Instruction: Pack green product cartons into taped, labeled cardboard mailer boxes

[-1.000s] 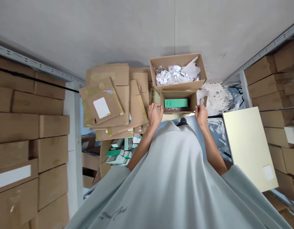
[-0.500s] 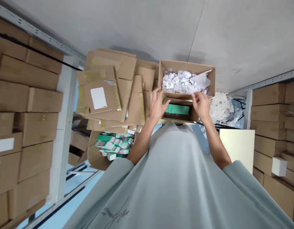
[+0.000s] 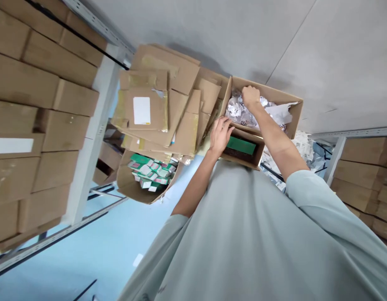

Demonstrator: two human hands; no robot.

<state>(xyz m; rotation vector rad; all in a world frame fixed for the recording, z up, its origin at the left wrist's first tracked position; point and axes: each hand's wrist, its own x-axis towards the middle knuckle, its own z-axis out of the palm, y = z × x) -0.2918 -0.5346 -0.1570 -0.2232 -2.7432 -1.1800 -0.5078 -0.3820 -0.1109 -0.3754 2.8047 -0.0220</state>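
Observation:
My left hand [image 3: 221, 134] is at the left end of a small open cardboard box [image 3: 240, 161], fingers bent over its rim and thumb toward the inside. A green box [image 3: 241, 145] lies within it, in shadow. Just behind stands a larger open carton [image 3: 296, 121], holding crumpled white paper [image 3: 235, 110] and clear plastic wrap. My right hand [image 3: 251, 96] reaches into that carton, closed over the paper at the back left; its fingertips are hidden.
Flattened cardboard [image 3: 177, 100] is stacked to the left. Below it hangs an open carton [image 3: 124, 184] of small green-and-white boxes [image 3: 154, 172]. Shelves of brown cartons [image 3: 39, 83] stand on both sides. White paper scraps [image 3: 303, 146] lie to the right; a grey wall [image 3: 212, 29] rises behind.
My right hand has left the small box's right end and moved back into the larger carton's paper. My left hand stays at the small box's left end. The view has turned.

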